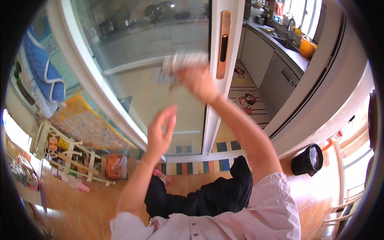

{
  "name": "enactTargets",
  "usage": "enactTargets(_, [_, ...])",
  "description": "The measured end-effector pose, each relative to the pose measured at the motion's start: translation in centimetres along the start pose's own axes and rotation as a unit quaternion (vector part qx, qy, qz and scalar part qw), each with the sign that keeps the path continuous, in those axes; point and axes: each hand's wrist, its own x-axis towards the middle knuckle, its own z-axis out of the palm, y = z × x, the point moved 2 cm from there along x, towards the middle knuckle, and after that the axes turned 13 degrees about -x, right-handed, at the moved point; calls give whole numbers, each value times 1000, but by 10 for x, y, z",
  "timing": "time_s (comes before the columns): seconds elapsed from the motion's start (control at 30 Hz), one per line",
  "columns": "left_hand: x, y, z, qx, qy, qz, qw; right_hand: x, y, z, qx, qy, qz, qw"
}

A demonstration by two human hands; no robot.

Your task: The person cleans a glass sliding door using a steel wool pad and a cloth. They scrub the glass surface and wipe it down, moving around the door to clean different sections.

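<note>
A sliding glass door in a white frame stands before me, with a copper-coloured recessed handle on its right stile. My right hand is raised at the glass, left of the handle, gripping a blurred whitish cloth; motion blur hides whether the cloth touches the pane. Lower and to the left, my left hand is held up in front of the door, fingers curved and apart, holding nothing.
Right of the door frame, a kitchen shows a counter, a sink and an orange container. A black bin stands at the right. Left are a cream rack with goods, a cardboard box and a hanging blue towel.
</note>
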Motion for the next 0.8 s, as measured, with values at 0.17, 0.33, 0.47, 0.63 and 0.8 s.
enactTargets(0.17, [-155,-97,-38,95,-54,-177,978,-109,-79,20,33,-175,-189,966])
enactTargets(0.33, [-305,-142,-128,173,133,-276,936,-10,29,-19,12,-87,-82,993])
enactTargets(0.47, [-316,-136,-117,271,99,-247,925,36,60,-59,-136,-50,-90,985])
enactTargets(0.63, [-308,-136,-114,324,64,-181,926,18,66,-51,-115,-24,-62,991])
enactTargets(0.8, [-331,-132,-137,319,104,-224,915,11,75,-64,-67,-21,-41,997])
